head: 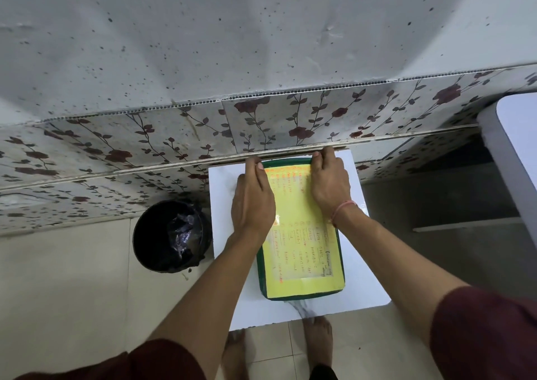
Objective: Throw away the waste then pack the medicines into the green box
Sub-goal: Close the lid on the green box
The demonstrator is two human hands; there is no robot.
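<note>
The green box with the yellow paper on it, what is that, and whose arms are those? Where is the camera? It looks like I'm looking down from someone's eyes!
You guessed well. There is only one picture, taken by a camera worn on a person's head, looking down at their own arms and bare feet. No machine here, just two bare hands.

The green box lies flat on a small white table, its lid on. The yellow sheet on top has handwriting too small to read.

The left hand and right hand press flat on the lid, fingers curled over its far edge. Nothing is lifted.

On the floor to the left stands a black bin with a dark bag inside. No medicines show; whether they are in the box cannot be seen.
</note>
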